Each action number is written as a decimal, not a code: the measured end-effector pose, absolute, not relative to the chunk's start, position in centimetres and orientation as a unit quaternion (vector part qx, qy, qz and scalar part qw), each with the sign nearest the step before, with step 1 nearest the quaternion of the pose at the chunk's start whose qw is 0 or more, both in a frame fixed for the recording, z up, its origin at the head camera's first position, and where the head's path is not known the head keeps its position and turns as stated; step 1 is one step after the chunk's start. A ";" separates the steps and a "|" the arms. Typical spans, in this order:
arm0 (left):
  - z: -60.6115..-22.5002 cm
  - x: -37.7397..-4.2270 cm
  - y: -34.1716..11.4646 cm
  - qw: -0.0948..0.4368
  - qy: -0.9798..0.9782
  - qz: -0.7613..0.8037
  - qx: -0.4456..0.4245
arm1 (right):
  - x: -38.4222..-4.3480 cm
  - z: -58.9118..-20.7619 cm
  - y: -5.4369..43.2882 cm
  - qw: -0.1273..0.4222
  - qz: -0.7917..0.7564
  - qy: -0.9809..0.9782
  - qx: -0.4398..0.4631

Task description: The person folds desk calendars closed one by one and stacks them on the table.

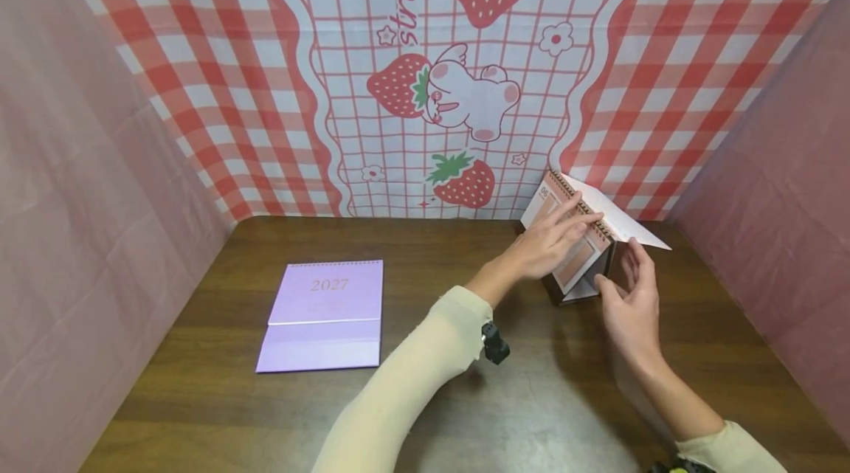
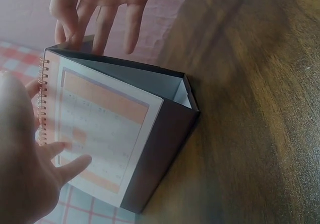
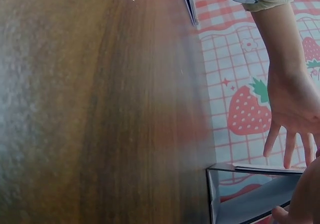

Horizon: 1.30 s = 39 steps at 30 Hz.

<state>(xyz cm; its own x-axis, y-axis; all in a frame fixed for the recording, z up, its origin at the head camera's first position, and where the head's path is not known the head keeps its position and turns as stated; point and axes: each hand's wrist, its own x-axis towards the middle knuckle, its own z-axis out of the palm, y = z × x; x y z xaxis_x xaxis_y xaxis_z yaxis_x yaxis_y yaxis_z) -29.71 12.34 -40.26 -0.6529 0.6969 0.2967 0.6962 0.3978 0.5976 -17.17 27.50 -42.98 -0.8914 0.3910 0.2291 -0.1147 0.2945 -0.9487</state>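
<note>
A desk calendar stands tent-like at the back right of the table, its spiral binding along the top and a page marked 06 facing front. One white sheet sticks out behind the binding. My left hand lies over the front page, fingers spread and reaching the spiral. At the calendar's open right end is my right hand, fingertips by the raised sheet and thumb apart from them near the stand's side. In the left wrist view, the printed date grid shows beneath the left fingers.
A purple 2027 calendar lies flat on the left of the wooden table. Behind the table hangs a red-checked strawberry cloth, close to the standing calendar. Pink cloth walls in the right side.
</note>
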 end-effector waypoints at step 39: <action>-40.3 -29.4 12.3 -0.021 0.794 0.446 0.413 | -17.6 -40.7 27.0 0.294 0.565 -0.771 -0.011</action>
<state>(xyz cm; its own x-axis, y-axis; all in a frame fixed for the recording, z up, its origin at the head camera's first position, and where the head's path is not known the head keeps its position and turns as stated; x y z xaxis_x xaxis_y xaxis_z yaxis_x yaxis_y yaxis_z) -29.39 12.28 -40.33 -0.6578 0.6373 0.4014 0.6745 0.2613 0.6905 -17.61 26.97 -40.71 -0.8267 0.3490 0.4413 -0.3152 0.3623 -0.8771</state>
